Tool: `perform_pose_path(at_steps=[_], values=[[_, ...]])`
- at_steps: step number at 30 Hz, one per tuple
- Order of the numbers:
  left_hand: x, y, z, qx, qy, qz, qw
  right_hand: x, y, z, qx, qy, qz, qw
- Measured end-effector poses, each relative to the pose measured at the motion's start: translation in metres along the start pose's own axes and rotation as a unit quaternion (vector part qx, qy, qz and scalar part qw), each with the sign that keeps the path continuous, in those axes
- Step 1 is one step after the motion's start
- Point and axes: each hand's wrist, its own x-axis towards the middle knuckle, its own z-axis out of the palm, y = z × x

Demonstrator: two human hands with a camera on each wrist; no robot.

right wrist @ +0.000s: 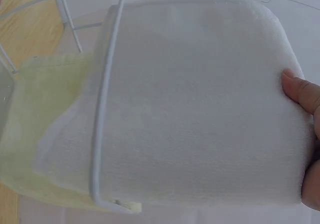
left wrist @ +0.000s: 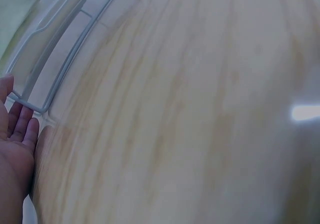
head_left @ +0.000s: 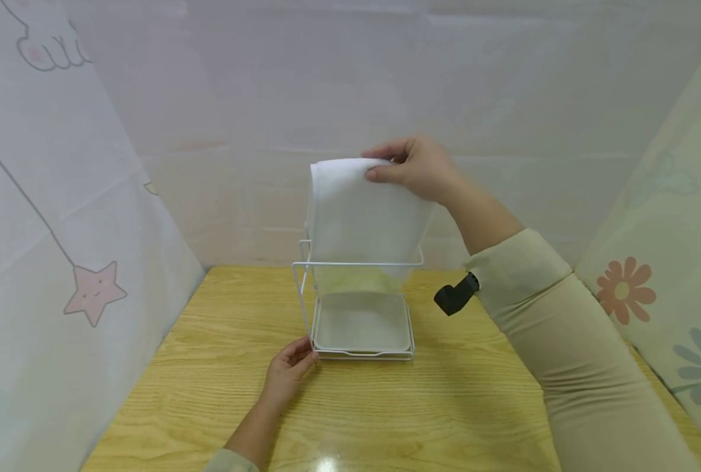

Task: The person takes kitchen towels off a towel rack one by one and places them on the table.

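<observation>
My right hand [head_left: 418, 167] pinches the top fold of a white cloth [head_left: 362, 210] between thumb and fingers. That cloth hangs down behind the top front bar of a white wire rack [head_left: 362, 264]. Behind its lower edge shows a pale yellow cloth [right wrist: 45, 119], which hangs at the rack too. Down at the rack's front left corner, my left hand [head_left: 288, 373] grips the base wire, its thumb on one side and fingers on the other [left wrist: 22, 121]. A whitish shallow tray [head_left: 364, 321] sits in the rack's base.
The rack stands on a wood-grain table [head_left: 226, 393]. White printed sheets [head_left: 256, 98] rise behind and on both sides, close to the table's edges. A black wrist device [head_left: 456, 295] sticks out from the right sleeve.
</observation>
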Motion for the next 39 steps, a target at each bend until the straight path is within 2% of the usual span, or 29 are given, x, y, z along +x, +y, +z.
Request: perform_pose_path(at_steps=[5, 15, 18, 21, 25, 32, 39], values=[[0.001, 0.001, 0.000, -0.003, -0.004, -0.012, 0.9999, -0.006, -0.010, -0.018, 0.020, 0.027, -0.023, 0.9992], [0.004, -0.001, 0.000, 0.007, -0.008, -0.001, 0.9999, -0.028, -0.028, -0.061, 0.094, 0.062, -0.035, 0.9930], [0.006, -0.002, 0.001, 0.010, -0.006, -0.003, 0.9999, -0.036, -0.029, -0.071, 0.103, 0.066, -0.038, 0.9917], [0.007, -0.003, 0.001, 0.011, -0.002, -0.008, 0.9999, -0.045, -0.028, -0.081, 0.087, 0.063, -0.040, 0.9934], [0.009, -0.005, 0.001, 0.005, 0.002, -0.012, 0.9999, -0.057, -0.018, -0.089, 0.058, 0.059, -0.032, 0.9960], [0.007, -0.004, 0.000, 0.002, -0.003, 0.006, 1.0000, -0.080, 0.014, -0.098, 0.044, 0.056, -0.021, 0.9972], [0.005, 0.001, 0.000, 0.008, -0.006, -0.004, 0.9999, -0.110, 0.045, -0.104, -0.012, 0.051, 0.023, 0.9983]])
